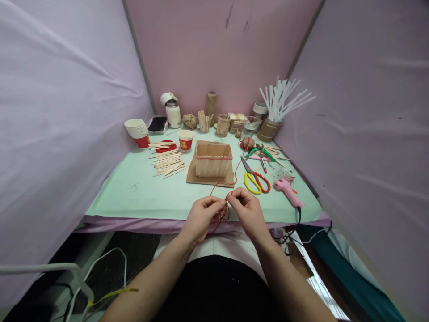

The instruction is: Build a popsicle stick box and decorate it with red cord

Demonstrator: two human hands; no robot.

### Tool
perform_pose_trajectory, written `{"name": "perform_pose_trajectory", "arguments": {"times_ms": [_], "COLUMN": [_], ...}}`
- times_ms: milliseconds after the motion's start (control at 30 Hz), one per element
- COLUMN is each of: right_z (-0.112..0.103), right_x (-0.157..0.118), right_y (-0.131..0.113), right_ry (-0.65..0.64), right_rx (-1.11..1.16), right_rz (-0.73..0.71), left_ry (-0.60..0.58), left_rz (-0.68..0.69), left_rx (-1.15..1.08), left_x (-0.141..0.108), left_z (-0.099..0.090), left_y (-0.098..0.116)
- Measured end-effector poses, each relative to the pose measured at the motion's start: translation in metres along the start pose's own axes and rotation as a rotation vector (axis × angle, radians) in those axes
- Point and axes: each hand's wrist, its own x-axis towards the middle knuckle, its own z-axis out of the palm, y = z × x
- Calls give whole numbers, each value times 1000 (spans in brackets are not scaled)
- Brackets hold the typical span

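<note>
My left hand (205, 215) and my right hand (246, 209) meet at the table's front edge, each pinching red cord (227, 213). Loops of the cord hang between and below the fingers. From there a strand runs up past a box made of wooden sticks (214, 166) to a red-wrapped ball (247, 143). The box, open at the top with red and white cord round its rim, stands on a cardboard sheet (209, 181) just beyond my hands. Scissors with yellow and red handles (256, 179) lie to the right of the box.
Right of the scissors lie a pink glue gun (288, 191) with its cable and green-handled pliers (261, 153). Wooden sticks (168, 163) and red paper cups (185, 140) are at left. White straws (281, 100) fan out from a holder at back right. Fabric walls surround the table.
</note>
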Motion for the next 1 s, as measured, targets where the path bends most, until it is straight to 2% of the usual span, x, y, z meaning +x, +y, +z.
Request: {"name": "perform_pose_trajectory", "arguments": {"times_ms": [233, 467, 533, 667, 900, 1000], "right_z": [-4, -16, -17, -16, -19, -19], "right_x": [0, 1, 0, -1, 1, 3], "right_y": [0, -2, -2, -2, 4, 9], "right_ry": [-70, -321, -347, -298, -137, -107], "right_rx": [16, 68, 69, 75, 16, -8], "right_rz": [-34, -28, -17, 12, -42, -39], "left_ry": [-43, -98, -86, -56, -43, -45], "left_rz": [21, 59, 73, 97, 119, 153], "left_rx": [-34, -117, -101, -65, -73, -50], "left_x": [-1, -9, -10, -10, -14, -16], "left_z": [0, 1, 0, -1, 1, 3], "left_y": [1, 9, 10, 9, 13, 16]}}
